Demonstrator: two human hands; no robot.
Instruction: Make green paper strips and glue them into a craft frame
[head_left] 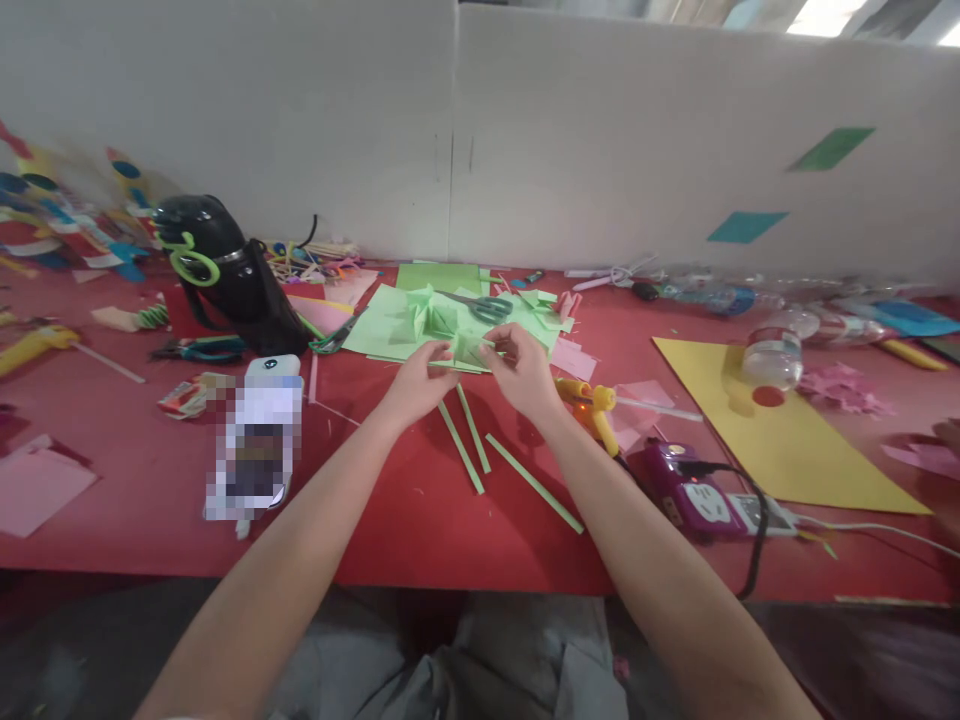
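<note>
My left hand and my right hand meet over a red table, both pinching a small folded piece of light green paper. Three thin green paper strips lie on the table just below the hands. Behind the hands are light green paper sheets with folded green shapes on them, and grey-handled scissors rest on top.
A black bottle with a green ring stands at left beside a phone. A yellow glue gun, a purple power strip, a yellow sheet and plastic bottles lie at right. White partition behind.
</note>
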